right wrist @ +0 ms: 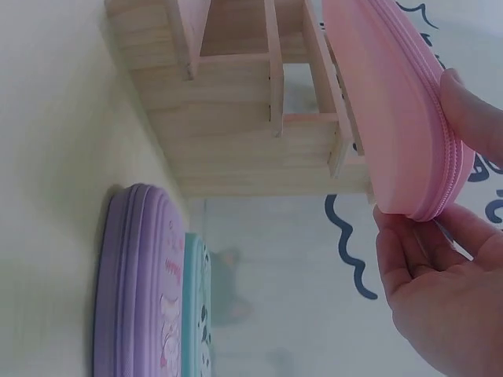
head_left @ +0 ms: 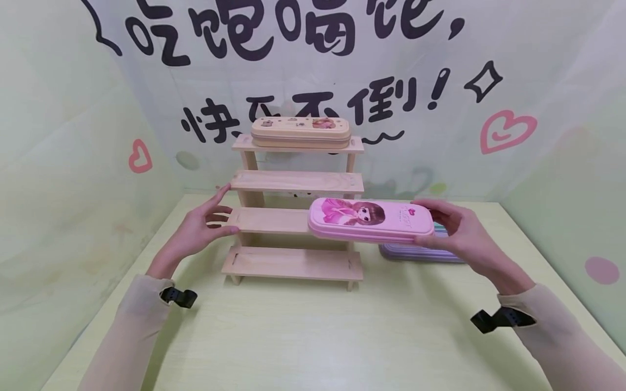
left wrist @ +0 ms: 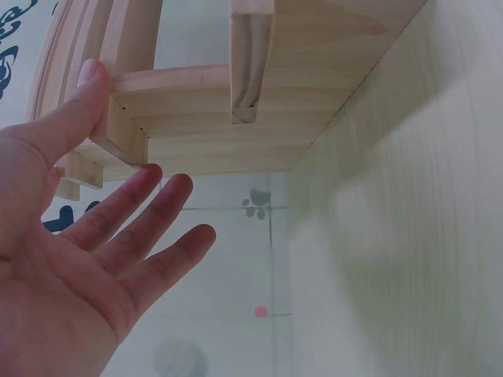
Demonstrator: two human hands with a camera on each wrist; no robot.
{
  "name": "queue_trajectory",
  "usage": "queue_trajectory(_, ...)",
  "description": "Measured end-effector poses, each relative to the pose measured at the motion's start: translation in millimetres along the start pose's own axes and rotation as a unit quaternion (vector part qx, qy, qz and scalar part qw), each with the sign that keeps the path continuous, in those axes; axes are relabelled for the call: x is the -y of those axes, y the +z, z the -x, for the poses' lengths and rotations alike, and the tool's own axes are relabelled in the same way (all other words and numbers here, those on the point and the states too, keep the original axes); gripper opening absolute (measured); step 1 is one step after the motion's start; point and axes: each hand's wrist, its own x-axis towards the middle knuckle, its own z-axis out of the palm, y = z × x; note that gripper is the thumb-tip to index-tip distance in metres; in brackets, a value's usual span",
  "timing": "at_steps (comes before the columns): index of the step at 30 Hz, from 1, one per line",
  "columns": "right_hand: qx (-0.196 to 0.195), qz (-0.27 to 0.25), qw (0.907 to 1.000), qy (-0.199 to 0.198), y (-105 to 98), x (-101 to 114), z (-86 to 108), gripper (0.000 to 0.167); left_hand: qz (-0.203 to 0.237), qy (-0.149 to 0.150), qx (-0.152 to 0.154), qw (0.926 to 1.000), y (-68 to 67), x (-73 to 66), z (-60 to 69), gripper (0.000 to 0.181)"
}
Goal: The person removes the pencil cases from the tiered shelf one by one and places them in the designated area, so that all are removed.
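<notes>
A pink zipped case (head_left: 371, 220) with a doll picture is held at its right end by my right hand (head_left: 457, 231), thumb in front and fingers behind. Its left end is in front of the right part of the wooden shelf rack (head_left: 293, 263). In the right wrist view the pink case (right wrist: 393, 110) is pinched between thumb and fingers of the right hand (right wrist: 448, 290). My left hand (head_left: 198, 225) is at the rack's left side, fingers spread, fingertips near the shelf ends. The left wrist view shows the left hand (left wrist: 86, 259) with its thumb against a shelf end.
A cream case (head_left: 300, 133) lies on the top shelf. Behind and below the right hand, a purple case (head_left: 423, 253) lies on the table (head_left: 313, 331), with a teal case (right wrist: 196, 298) beside it. A printed cloth wall (head_left: 415, 157) stands behind the rack.
</notes>
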Motion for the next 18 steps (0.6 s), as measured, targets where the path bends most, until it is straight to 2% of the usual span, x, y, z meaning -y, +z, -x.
queue_trajectory(9,0.004,-0.004,1.0,0.004,-16.2,-8.2,28.3,0.065,0.006,-0.009,0.0,0.9999,-0.8,1.6,1.7,0.105)
queue_trajectory(18,0.002,0.011,0.9999,0.006,-37.7,-24.7,58.7,0.066,-0.001,-0.002,0.0,1.0,-1.0,1.0,0.4,0.105)
